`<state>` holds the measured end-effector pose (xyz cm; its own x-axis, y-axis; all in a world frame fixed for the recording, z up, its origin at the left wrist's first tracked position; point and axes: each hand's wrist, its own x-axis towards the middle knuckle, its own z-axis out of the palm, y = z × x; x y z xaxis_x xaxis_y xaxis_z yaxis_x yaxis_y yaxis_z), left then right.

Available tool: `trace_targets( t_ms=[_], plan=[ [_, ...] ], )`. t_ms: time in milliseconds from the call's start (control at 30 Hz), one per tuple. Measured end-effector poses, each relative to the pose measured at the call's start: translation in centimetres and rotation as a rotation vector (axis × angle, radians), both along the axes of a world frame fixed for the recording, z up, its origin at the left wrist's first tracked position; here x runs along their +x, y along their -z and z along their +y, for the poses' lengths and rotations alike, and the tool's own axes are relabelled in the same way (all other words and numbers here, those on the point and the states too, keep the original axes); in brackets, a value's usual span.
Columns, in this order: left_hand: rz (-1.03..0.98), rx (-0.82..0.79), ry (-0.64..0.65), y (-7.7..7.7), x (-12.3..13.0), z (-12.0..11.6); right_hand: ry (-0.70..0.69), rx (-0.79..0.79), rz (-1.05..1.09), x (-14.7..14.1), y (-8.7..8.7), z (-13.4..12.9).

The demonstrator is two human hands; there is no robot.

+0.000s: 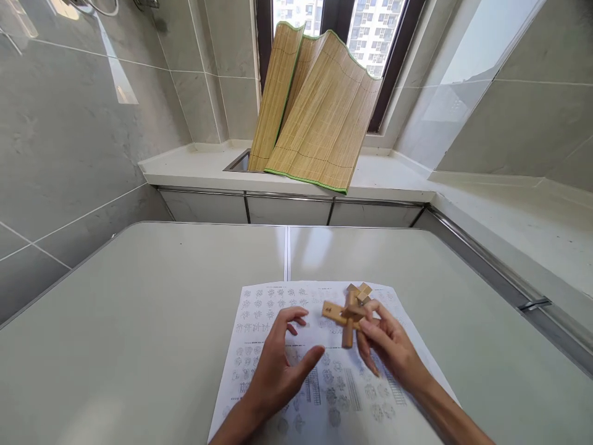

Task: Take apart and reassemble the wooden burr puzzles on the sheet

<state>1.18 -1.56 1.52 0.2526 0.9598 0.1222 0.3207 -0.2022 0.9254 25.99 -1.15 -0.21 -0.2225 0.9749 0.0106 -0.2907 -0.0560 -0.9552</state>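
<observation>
A wooden puzzle (348, 317) of crossed bars is held up above a printed sheet (264, 364). My right hand (391, 346) grips it at its right side between thumb and fingers; one flat bar points left and another points down. Behind the puzzle, more light wooden pieces (364, 291) show near the top of the sheet, partly hidden by it. To the left of the puzzle is my left hand (285, 364), thumb and fingers apart, holding nothing. The sheet bears rows of small line drawings.
Beneath the sheet is a glossy pale table (139, 334) with a seam down its middle. Beyond its far edge, a bamboo mat (324, 111) leans on a white ledge (194, 170) before a window. Tiled walls stand on both sides.
</observation>
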Motion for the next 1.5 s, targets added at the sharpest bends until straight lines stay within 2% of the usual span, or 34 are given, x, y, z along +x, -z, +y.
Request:
trace_targets(
  t_ms=[133,267,333,567,733,933,1500],
  plan=[
    [0.005,0.034,0.129,0.2,-0.4,0.2,-0.277,-0.050,-0.014,-1.7,0.1,-0.9],
    [0.029,-0.012,0.261,0.3,-0.5,0.2,-0.376,-0.108,-0.002,-2.3,-0.1,-1.2],
    [0.038,-0.019,0.266,0.2,-0.4,0.3,-0.376,-0.119,-0.003,-2.4,-0.2,-1.2],
    [0.081,0.040,0.167,0.4,0.0,0.5,-0.257,-0.119,-0.087,-2.9,0.4,-1.0],
    [0.135,0.052,0.164,0.6,0.1,0.5,-0.250,-0.163,-0.124,-3.1,0.7,-0.9],
    [0.198,0.095,0.163,0.2,0.2,0.7,-0.214,-0.194,-0.128,-3.2,0.3,-0.8],
    [0.216,0.084,0.220,1.3,-0.2,1.1,-0.259,-0.213,-0.233,-3.0,-0.2,-0.7]
  ],
)
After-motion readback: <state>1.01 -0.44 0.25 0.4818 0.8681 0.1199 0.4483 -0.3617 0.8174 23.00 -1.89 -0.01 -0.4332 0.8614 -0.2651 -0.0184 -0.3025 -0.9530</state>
